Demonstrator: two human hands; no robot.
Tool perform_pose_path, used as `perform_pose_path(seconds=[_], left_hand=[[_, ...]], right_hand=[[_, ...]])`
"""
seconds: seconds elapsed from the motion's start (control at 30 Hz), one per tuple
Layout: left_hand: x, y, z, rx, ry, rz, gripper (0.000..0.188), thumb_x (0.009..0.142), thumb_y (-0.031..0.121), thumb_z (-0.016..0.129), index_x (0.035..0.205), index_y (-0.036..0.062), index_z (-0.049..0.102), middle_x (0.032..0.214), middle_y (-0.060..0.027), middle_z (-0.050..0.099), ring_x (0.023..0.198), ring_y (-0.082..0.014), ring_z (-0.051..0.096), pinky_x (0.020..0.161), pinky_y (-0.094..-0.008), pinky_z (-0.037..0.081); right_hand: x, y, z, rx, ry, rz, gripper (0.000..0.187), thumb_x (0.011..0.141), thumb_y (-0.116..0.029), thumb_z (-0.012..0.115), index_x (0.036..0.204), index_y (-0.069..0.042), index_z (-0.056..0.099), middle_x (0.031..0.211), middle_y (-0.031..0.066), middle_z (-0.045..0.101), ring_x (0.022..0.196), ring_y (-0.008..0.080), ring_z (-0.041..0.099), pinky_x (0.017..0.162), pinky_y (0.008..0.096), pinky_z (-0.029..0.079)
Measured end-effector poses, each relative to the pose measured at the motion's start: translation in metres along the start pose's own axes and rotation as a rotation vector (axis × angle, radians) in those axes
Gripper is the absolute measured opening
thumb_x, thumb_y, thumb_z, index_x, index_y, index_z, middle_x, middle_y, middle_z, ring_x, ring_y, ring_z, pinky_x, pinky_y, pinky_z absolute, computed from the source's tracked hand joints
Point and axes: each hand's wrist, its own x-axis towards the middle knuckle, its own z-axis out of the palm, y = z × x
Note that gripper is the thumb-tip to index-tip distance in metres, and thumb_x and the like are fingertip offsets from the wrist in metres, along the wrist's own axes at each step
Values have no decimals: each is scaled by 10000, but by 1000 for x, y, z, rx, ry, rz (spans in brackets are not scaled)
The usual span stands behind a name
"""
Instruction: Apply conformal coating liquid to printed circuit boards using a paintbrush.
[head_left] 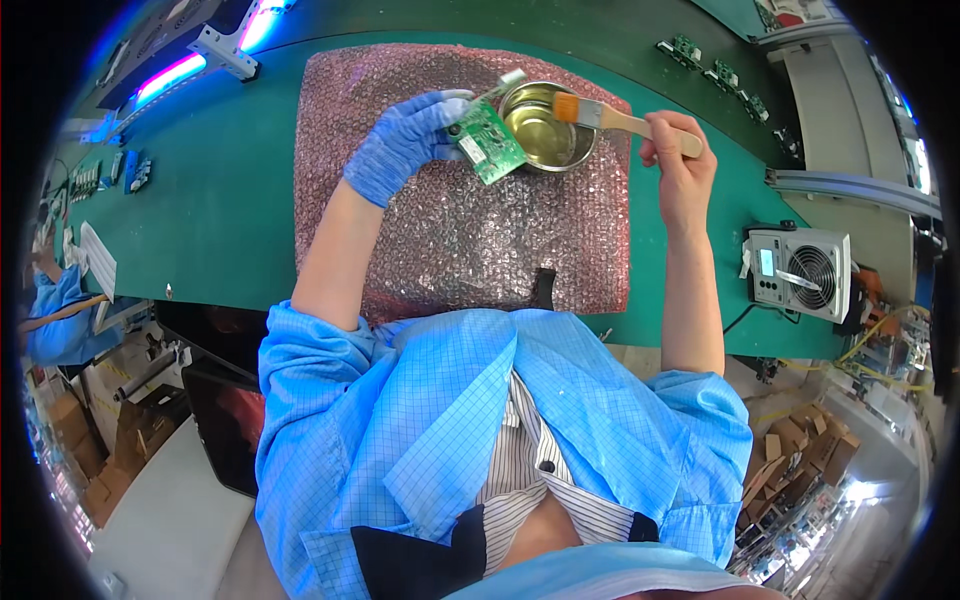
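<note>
My left hand (405, 140), in a blue knit glove, is closed on the edge of a green circuit board (491, 147). The board is tilted, and a pale connector sticks out at its top. Just right of it stands a round metal bowl (588, 150) with clear yellowish liquid inside. Bare-skinned, my right hand (680, 165) grips the wooden handle of a flat paintbrush (630, 122). Its orange-brown bristles are over the bowl, above the liquid, pointing left toward the board. Whether the bristles are wet I cannot tell.
Pink bubble wrap (450, 250) covers the middle of the green table (220, 220), with a small black piece (544, 288) near its front edge. More boards (725, 75) lie at the far right. A white fan unit (797, 270) stands at right; a lit lamp (170, 78) at far left.
</note>
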Motion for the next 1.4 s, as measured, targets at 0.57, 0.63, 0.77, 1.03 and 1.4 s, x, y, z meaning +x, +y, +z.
perform_pose_path(seconds=[0.57,0.63,0.77,1.03,1.4], left_hand=[[6,-1,7,56,-56,25,479,815,323,667,1179,27,571,1007,-93,639,860,-155,646,681,-268,569],[6,-3,5,37,-25,53,456,819,292,668,1173,20,573,1014,-93,638,856,-158,649,677,-260,572],[4,-5,4,7,44,83,449,824,282,664,1174,17,570,1018,-95,639,846,-159,652,677,-255,573],[2,3,15,163,34,75,423,827,281,667,1164,37,586,996,-62,648,851,-134,643,666,-232,561],[0,1,11,179,62,106,416,822,278,679,1154,42,594,991,-54,650,794,-107,640,648,-202,541]], right_hand=[[0,-5,32,-205,-390,11,226,888,-269,602,948,-52,617,743,13,609,678,70,553,589,230,441],[-7,-3,28,-211,-376,36,205,892,-256,593,938,-58,614,706,4,592,638,65,536,553,231,426],[-17,-5,22,-164,-360,89,175,897,-232,584,925,-63,616,667,-14,564,606,48,505,516,216,393],[-10,-5,60,-116,-239,-80,182,890,-232,592,928,-56,617,707,19,603,653,79,562,567,234,443],[-15,-3,31,-125,-244,70,157,881,-198,591,888,-42,614,625,-8,558,585,50,511,516,222,403]])
